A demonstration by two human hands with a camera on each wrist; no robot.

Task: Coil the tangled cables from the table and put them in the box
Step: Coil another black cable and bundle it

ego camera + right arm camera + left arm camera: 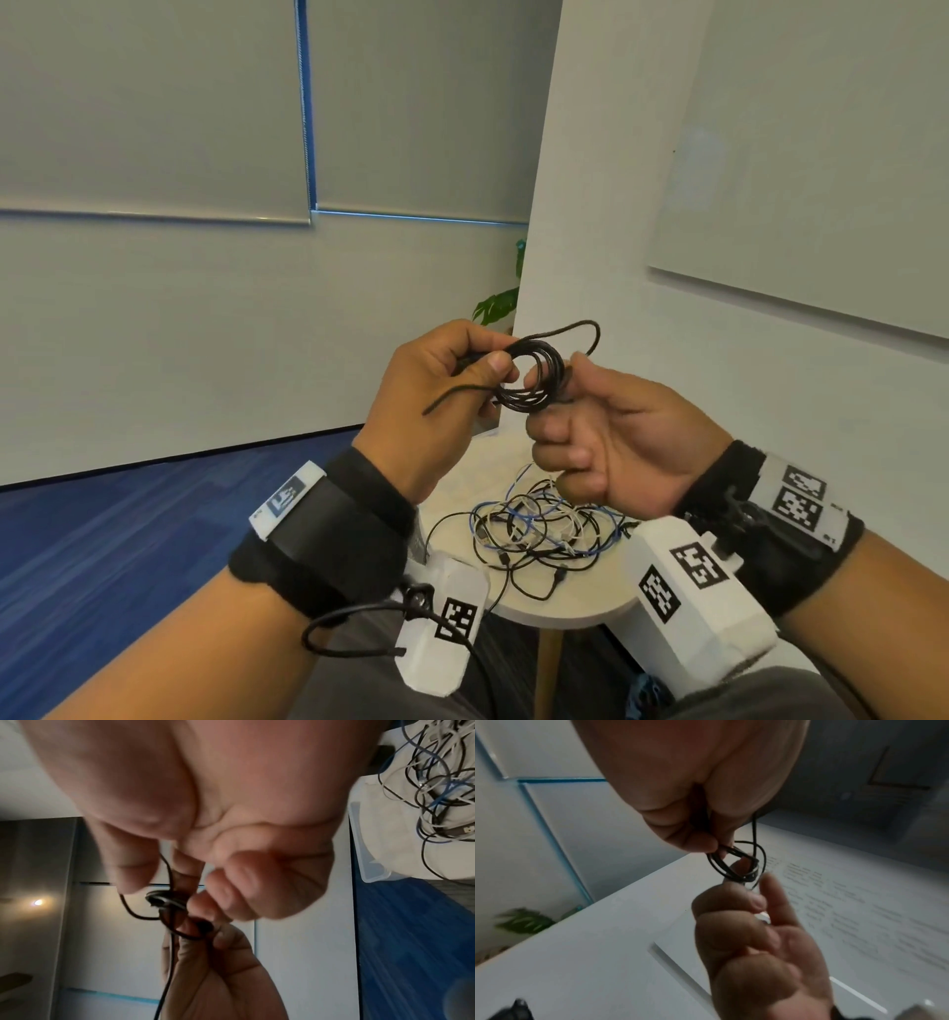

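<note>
Both hands hold a small coil of thin black cable [534,377] in the air above the table. My left hand [490,362] pinches the coil's left side between thumb and fingers. A loose end [447,401] sticks out across its palm. The right hand [562,390] grips the coil's right side with curled fingers, and a loose loop [583,329] rises above it. The left wrist view shows the coil [734,870] between my left hand [716,844] and right hand [757,898]. In the right wrist view my right hand [159,880] pinches a strand at the coil [164,900].
A tangle of black, white and blue cables [539,529] lies on the small round table [560,606] below the hands. The tangle [437,780] also shows in the right wrist view, beside a clear plastic container [370,862]. Blue carpet [128,539] lies to the left.
</note>
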